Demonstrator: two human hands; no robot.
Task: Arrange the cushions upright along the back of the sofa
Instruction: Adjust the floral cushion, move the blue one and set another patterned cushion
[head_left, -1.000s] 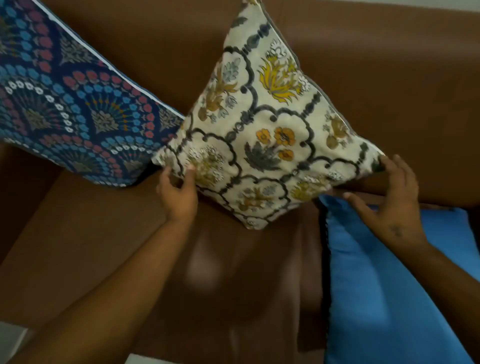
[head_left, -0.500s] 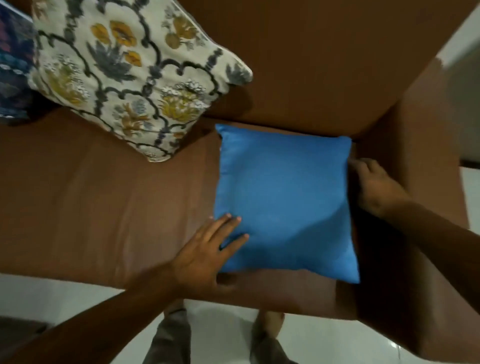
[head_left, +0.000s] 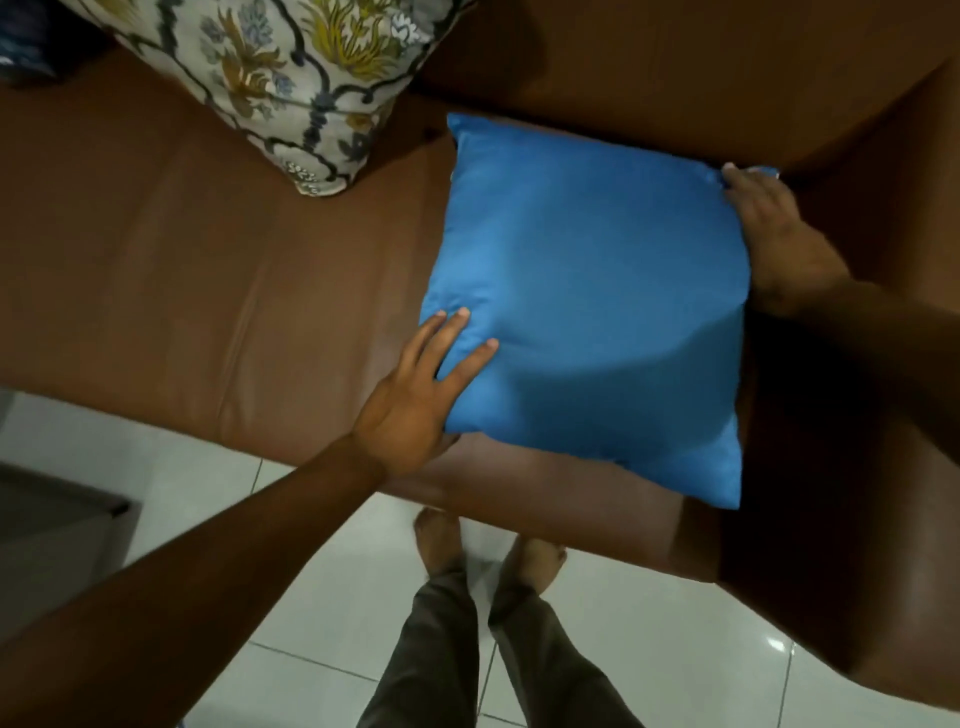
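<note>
The blue cushion lies flat on the seat of the brown sofa, at the end by the armrest, with its far edge touching the foot of the backrest and its near corner reaching the front lip of the seat. It is roughly square, so no axis is clearly longer; what matters is that its face points up at the camera rather than out from the backrest, and the edge it must pivot on is the far one. The 2 hands flank it on opposite sides. The left hand rests on the near-left edge, fingers spread and flat on the fabric, the grip apart and not closed on anything, though the thumb side near the underside is hidden. The right hand sits at the far-right edge by the armrest, fingers curled over the corner; whether that grip is pinching the fabric or only resting against it cannot be told. The left hand is nearer the front edge, so it seems better placed to lift, while the right steadies the back. Beside it, the floral cushion already stands leaning on the backrest, just apart from the blue one.
</note>
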